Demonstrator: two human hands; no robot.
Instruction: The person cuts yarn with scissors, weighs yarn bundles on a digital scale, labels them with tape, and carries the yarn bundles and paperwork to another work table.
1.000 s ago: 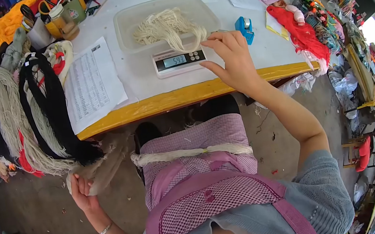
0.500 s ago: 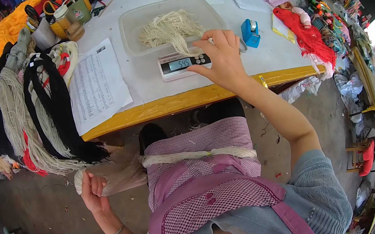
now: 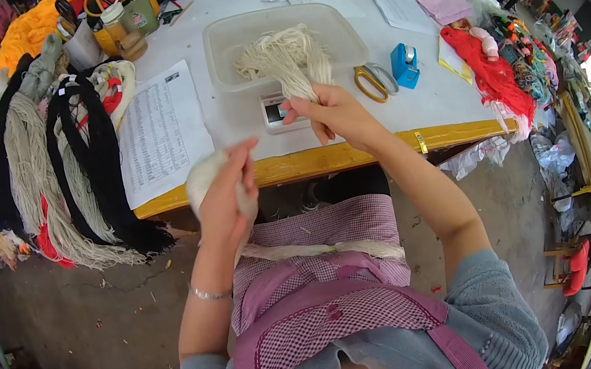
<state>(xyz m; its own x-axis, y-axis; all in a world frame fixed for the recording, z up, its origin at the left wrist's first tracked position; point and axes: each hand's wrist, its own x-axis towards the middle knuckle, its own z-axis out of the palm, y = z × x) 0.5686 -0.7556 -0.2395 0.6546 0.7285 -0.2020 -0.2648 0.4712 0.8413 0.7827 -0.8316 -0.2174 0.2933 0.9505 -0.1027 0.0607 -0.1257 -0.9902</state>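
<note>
My right hand [image 3: 339, 117] is closed on the end of a cream yarn hank [image 3: 287, 58], whose bulk rests in a clear plastic tub [image 3: 222, 84]. Under that hand, a digital scale [image 3: 275, 113] stands in front of the tub, its readout mostly covered. My left hand [image 3: 229, 203], a little blurred, is wrapped round a pale yarn bundle [image 3: 203, 180] at the table's front edge, left of the scale. Another strand of cream yarn [image 3: 329, 249] lies across my lap on the checked apron [image 3: 316, 220].
Scissors [image 3: 371, 85] and a blue tape dispenser [image 3: 406, 65] sit right of the tub. A printed sheet [image 3: 163, 136] lies to the left, beside black yarn hanks [image 3: 95, 162] hanging over the edge. Red yarn [image 3: 486, 69] is piled at the right.
My left hand has risen from beside my lap to the table edge with its yarn. My right hand has moved from the scale's right end and now grips the tub's yarn, uncovering the scissors.
</note>
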